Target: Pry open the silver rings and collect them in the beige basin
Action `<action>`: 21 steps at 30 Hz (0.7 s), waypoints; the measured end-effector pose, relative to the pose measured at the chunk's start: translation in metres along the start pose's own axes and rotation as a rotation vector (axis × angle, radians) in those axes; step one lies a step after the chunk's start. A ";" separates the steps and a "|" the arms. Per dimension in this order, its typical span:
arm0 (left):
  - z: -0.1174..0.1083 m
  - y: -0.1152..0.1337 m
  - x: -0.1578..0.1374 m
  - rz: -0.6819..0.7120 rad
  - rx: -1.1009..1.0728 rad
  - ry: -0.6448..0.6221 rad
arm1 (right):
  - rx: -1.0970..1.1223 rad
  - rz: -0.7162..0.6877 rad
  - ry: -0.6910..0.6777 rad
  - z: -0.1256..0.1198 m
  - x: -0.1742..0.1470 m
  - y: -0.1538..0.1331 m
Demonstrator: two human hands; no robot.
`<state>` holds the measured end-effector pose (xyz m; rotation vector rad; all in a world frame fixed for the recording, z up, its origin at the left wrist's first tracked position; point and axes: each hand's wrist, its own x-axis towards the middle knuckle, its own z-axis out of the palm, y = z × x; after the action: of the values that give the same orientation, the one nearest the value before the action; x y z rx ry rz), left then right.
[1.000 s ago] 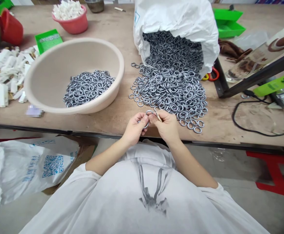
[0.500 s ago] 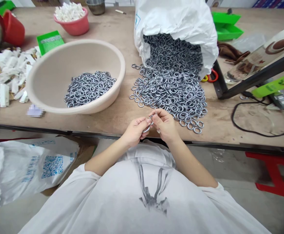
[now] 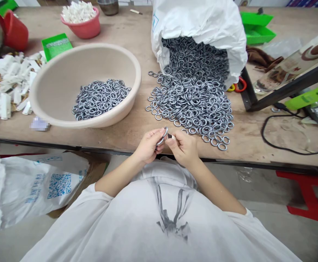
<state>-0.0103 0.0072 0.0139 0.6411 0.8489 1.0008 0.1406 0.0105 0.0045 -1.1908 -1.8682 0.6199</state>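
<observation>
At the table's front edge, my left hand (image 3: 149,146) is closed on grey rings (image 3: 160,142) with a metallic sheen; two show past its fingertips. Close beside it, my right hand (image 3: 185,148) pinches a small dark, flat piece (image 3: 170,136) whose kind I cannot make out. Its tip points at the rings, and I cannot tell if it touches them. Just beyond my hands lies a heap of loose rings (image 3: 191,98), spilling from a white sack (image 3: 199,22). To the left, a large beige basin (image 3: 85,62) holds a pile of similar rings.
White plastic pieces (image 3: 8,80) are piled at the left, with a green tray (image 3: 56,47) behind the basin. A red bowl (image 3: 85,29) stands farther back. On the right are a dark metal frame (image 3: 289,85), a black cable (image 3: 262,131) and red-handled scissors (image 3: 241,84).
My hands have drawn slightly apart. The rings in my left hand have turned, and the dark piece in my right hand now shows. The basin and heap have stayed put.
</observation>
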 end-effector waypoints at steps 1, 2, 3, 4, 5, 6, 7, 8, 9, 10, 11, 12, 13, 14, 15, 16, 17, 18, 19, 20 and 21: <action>0.000 -0.001 0.000 0.000 -0.003 0.002 | -0.041 -0.015 -0.015 0.000 -0.001 -0.001; 0.000 -0.001 0.000 0.000 -0.005 0.006 | -0.066 -0.025 -0.026 0.000 -0.001 -0.002; 0.001 -0.002 0.000 -0.001 -0.006 0.010 | -0.081 -0.030 -0.035 0.000 -0.001 -0.003; 0.001 -0.002 0.000 -0.001 -0.006 0.013 | -0.091 -0.032 -0.041 0.000 -0.001 -0.004; 0.001 -0.002 0.000 -0.002 -0.006 0.015 | -0.097 -0.033 -0.045 0.000 -0.001 -0.005; 0.001 -0.001 0.000 -0.002 -0.005 0.015 | -0.100 -0.033 -0.048 0.000 -0.001 -0.005; 0.000 0.000 0.001 -0.001 -0.005 0.014 | -0.101 -0.032 -0.050 0.000 -0.001 -0.006; 0.000 0.000 0.001 0.000 -0.004 0.010 | -0.100 -0.030 -0.051 0.000 -0.001 -0.007; -0.001 0.001 0.001 0.002 -0.004 0.006 | -0.094 -0.027 -0.056 0.000 -0.001 -0.007; -0.002 0.001 0.001 0.003 -0.005 0.000 | -0.083 -0.021 -0.061 -0.001 -0.001 -0.007; -0.002 0.000 0.000 0.002 -0.005 -0.008 | -0.065 -0.008 -0.066 -0.001 0.000 -0.005; -0.002 -0.001 -0.001 -0.002 0.000 -0.021 | -0.037 0.017 -0.065 -0.002 0.001 -0.002; -0.001 -0.003 -0.002 -0.010 0.011 -0.045 | -0.002 0.054 -0.058 -0.002 0.003 0.001; 0.000 -0.005 -0.004 -0.024 0.030 -0.078 | 0.036 0.100 -0.044 -0.003 0.005 0.006; 0.001 -0.006 -0.006 -0.039 0.052 -0.113 | 0.074 0.149 -0.026 -0.005 0.008 0.011; 0.002 -0.007 -0.009 -0.050 0.073 -0.143 | 0.104 0.192 -0.007 -0.006 0.011 0.016; 0.003 -0.006 -0.012 -0.048 0.093 -0.156 | 0.130 0.223 0.010 -0.007 0.013 0.021; 0.003 -0.003 -0.014 -0.030 0.114 -0.146 | 0.148 0.240 0.026 -0.009 0.015 0.024; 0.002 0.001 -0.016 -0.001 0.141 -0.114 | 0.161 0.246 0.041 -0.010 0.016 0.027; 0.000 0.008 -0.017 0.039 0.178 -0.067 | 0.173 0.246 0.056 -0.011 0.016 0.028; -0.002 0.016 -0.018 0.075 0.232 -0.016 | 0.181 0.246 0.070 -0.012 0.015 0.029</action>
<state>-0.0244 -0.0027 0.0311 0.8825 0.9407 0.9711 0.1617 0.0368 -0.0050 -1.3139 -1.5829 0.8526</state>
